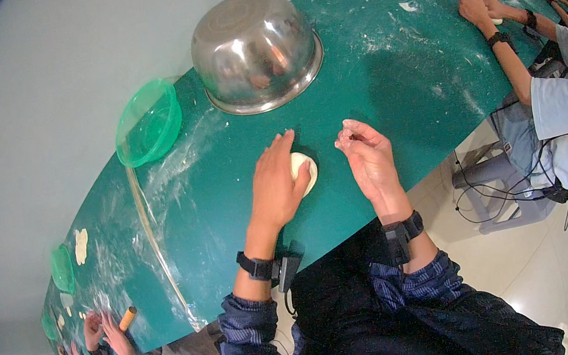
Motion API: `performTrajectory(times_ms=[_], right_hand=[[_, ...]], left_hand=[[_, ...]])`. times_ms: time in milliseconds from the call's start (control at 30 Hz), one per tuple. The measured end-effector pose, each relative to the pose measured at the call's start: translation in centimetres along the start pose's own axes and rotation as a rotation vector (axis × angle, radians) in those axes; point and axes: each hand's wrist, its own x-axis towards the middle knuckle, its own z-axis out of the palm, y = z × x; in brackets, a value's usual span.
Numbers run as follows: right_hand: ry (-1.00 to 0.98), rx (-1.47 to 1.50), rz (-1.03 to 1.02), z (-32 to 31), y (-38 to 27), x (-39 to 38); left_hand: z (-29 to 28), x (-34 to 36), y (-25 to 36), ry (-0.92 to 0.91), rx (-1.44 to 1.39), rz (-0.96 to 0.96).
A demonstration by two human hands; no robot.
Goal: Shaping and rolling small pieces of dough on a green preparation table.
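Observation:
My left hand [274,183] lies over a round, pale piece of dough [305,168] on the green table. Its fingers are stretched out past the dough, and the thumb rests across the dough's face; the palm hides the left edge. To the right, apart from the dough, my right hand [371,162] is raised with its floury fingertips drawn together in a pinch. Whether a small bit sits between those fingertips cannot be made out. Both wrists wear black bands with small devices.
An upturned steel bowl [254,50] stands beyond my hands, with a green plastic basket [150,123] to its left. A pale strip [159,253] crosses the floury green table [331,97]. Co-workers sit at both sides; a rolling pin [127,318] lies near the left one's hands.

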Motion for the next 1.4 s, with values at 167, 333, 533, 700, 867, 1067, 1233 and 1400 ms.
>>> performTrajectory(times_ms=[167, 333, 533, 700, 867, 1067, 1233, 1400], right_hand=[[0.004, -0.031, 0.01, 0.1, -0.2, 0.1], [-0.017, -0.016, 0.022, 0.2, -0.3, 0.1], [-0.024, -0.04, 0.031, 0.3, -0.4, 0.0], [-0.033, -0.01, 0.044, 0.0, -0.2, -0.1], [-0.029, -0.004, 0.046, 0.0, -0.4, -0.1], [-0.007, 0.024, 0.046, 0.1, -0.2, -0.1], [0.02, 0.038, 0.054, 0.7, -0.7, -0.1], [0.043, 0.0, 0.033, 1.1, -0.9, 0.0]], left_hand=[[-0.7, -2.9, 2.1, -0.023, 0.032, -0.023], [-1.3, -5.2, 4.5, 0.018, 0.128, -0.017], [-1.9, -8.4, 7.5, -0.052, 0.174, -0.056], [-1.2, -12.1, 9.7, -0.1, 0.241, -0.086], [-1.1, -13.3, 10.9, -0.16, 0.241, -0.093], [-1.7, -9.8, 10.3, -0.19, 0.248, -0.118], [-1.6, -4.9, 7.6, -0.174, 0.263, -0.083], [0.0, -0.4, 3.7, -0.134, 0.331, -0.044]])
